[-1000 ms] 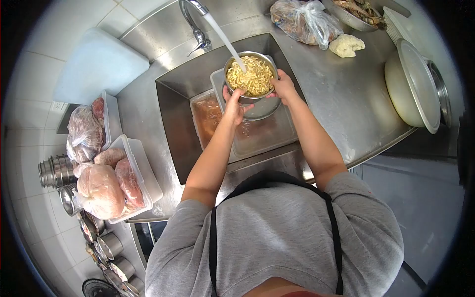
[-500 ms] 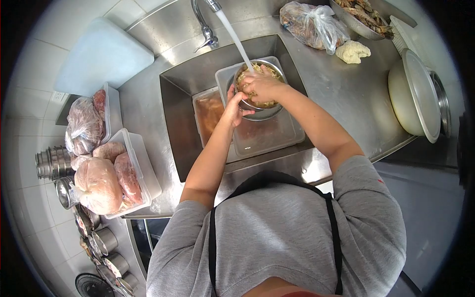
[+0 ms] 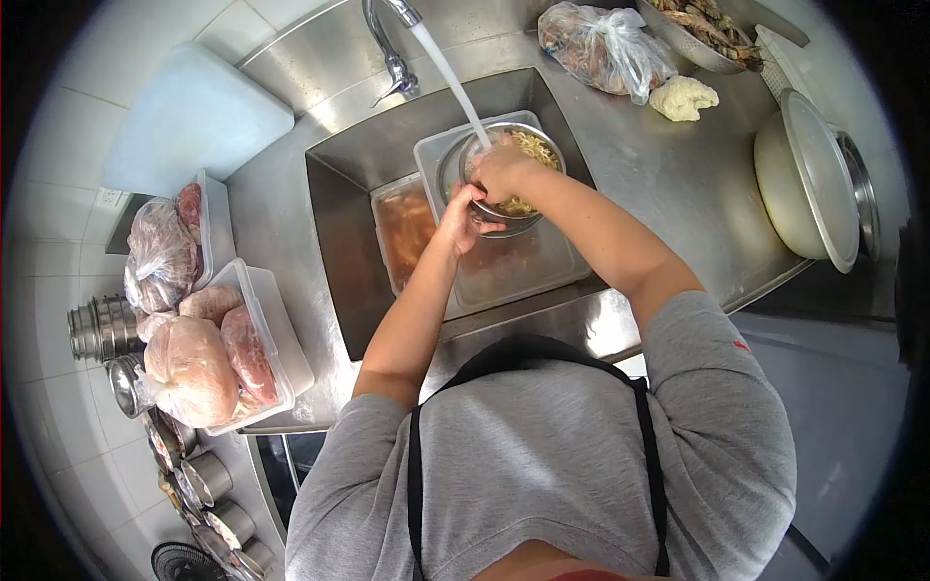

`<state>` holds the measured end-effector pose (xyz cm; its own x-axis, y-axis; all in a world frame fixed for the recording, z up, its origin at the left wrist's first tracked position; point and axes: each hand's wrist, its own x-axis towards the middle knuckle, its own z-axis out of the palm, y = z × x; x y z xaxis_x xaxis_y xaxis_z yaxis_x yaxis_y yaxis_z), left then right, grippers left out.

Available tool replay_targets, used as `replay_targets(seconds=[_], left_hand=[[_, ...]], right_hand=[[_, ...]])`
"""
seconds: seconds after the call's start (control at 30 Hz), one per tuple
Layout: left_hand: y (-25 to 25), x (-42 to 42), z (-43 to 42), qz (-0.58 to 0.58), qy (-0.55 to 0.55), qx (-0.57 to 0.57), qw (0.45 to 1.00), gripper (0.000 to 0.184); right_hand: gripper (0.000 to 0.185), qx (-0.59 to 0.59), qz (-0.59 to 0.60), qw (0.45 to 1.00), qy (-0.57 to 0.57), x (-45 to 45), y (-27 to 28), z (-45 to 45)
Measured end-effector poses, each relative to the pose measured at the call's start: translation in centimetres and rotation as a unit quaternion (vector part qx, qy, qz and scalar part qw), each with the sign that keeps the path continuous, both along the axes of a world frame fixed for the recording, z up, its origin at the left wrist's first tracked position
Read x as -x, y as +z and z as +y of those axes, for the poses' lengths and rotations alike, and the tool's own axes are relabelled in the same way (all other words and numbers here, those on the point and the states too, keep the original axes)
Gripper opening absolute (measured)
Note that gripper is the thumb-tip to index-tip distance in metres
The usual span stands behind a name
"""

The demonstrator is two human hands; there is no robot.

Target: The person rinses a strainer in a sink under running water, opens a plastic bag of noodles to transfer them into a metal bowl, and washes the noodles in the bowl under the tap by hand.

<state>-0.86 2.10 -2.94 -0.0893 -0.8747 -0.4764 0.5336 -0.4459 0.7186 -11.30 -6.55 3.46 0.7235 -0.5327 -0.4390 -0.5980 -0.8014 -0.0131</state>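
Observation:
Over the sink, a round metal bowl (image 3: 556,147) holds pale yellow strands (image 3: 533,147) that look like bean sprouts. My left hand (image 3: 463,225) grips its near left side, thumb at the rim and fingers underneath. Inside the bowl, my right hand (image 3: 504,174) is down at the left part of the strands; its fingertips are hidden. A stream of water (image 3: 455,82) runs from the faucet (image 3: 395,68) into the bowl beside my right hand. Another round metal rim shows just behind and below the bowl.
A translucent plastic lid or tray (image 3: 528,281) lies in the sink (image 3: 339,252) beside a tub of reddish liquid (image 3: 405,228). Bagged meat in plastic tubs (image 3: 281,339) stands left. A tied plastic bag (image 3: 605,48), pale lump (image 3: 683,99) and large bowls (image 3: 794,189) sit right.
My right hand has shifted left within the bowl, uncovering more strands on the right side. The left hand keeps its hold. The whole view has shifted slightly.

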Motion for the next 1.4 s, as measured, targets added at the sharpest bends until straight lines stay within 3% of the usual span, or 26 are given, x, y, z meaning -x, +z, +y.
replay_targets(seconds=[0.1, 0.17, 0.2, 0.23, 0.3, 0.33, 0.37, 0.43, 0.47, 0.63, 0.83, 0.9, 0.97, 1.4], left_hand=[[-1.0, -0.1, 0.1, 0.077, 0.021, -0.020, 0.997, 0.042], [-1.4, -0.6, 0.4, 0.061, 0.058, -0.017, 0.996, 0.044], [-0.9, -1.0, 0.5, 0.062, 0.043, 0.011, 0.997, 0.048], [-1.3, -1.5, 0.5, 0.064, 0.048, 0.010, 0.997, 0.048], [-1.5, -2.4, 0.1, 0.043, 0.061, -0.002, 0.997, 0.051], [-1.3, -2.6, 0.1, 0.035, 0.066, 0.002, 0.997, 0.052], [-1.1, -2.9, 0.1, 0.034, 0.067, 0.003, 0.997, 0.052], [-0.6, -3.1, 0.2, 0.034, 0.091, 0.012, 0.995, 0.051], [-0.3, -3.4, 0.4, 0.034, 0.093, 0.012, 0.995, 0.051], [0.7, -5.8, 2.4, 0.018, 0.097, 0.058, 0.993, 0.047], [4.1, -9.4, 7.8, -0.047, 0.136, 0.097, 0.985, 0.057], [5.0, -10.4, 9.4, -0.082, 0.157, 0.117, 0.977, 0.078], [5.8, -11.3, 11.0, -0.095, 0.182, 0.121, 0.971, 0.083], [8.7, -16.5, 17.5, -0.154, 0.229, 0.221, 0.935, 0.085]], right_hand=[[0.034, -0.001, -0.017, 0.998, 0.057, 0.0, -0.3, -0.7], [0.025, -0.135, -0.175, 0.971, 0.086, 1.2, 0.3, -1.5], [0.024, -0.088, -0.272, 0.956, 0.071, 1.8, -0.1, -2.2], [0.024, -0.091, -0.270, 0.955, 0.075, 2.4, -0.2, -2.3], [0.027, 0.076, -0.472, 0.870, -0.117, 3.3, -0.4, -2.7], [0.045, -0.011, -0.441, 0.881, -0.173, 3.4, -0.8, -2.8], [0.045, -0.011, -0.442, 0.881, -0.172, 3.0, -1.5, -2.3], [0.062, 0.144, -0.395, 0.901, -0.109, 1.6, -3.0, -0.4], [0.071, 0.076, -0.363, 0.918, -0.141, 0.8, -3.2, -0.1], [0.064, 0.100, -0.341, 0.928, -0.112, -2.3, -2.2, 2.3], [0.062, 0.121, -0.382, 0.915, -0.040, -6.5, -0.6, 6.7], [0.063, 0.115, -0.382, 0.917, -0.020, -7.9, 0.0, 8.2], [0.065, 0.125, -0.403, 0.906, 0.014, -9.0, 1.1, 9.6], [0.063, 0.163, -0.483, 0.854, 0.105, -14.5, 4.0, 14.7]])
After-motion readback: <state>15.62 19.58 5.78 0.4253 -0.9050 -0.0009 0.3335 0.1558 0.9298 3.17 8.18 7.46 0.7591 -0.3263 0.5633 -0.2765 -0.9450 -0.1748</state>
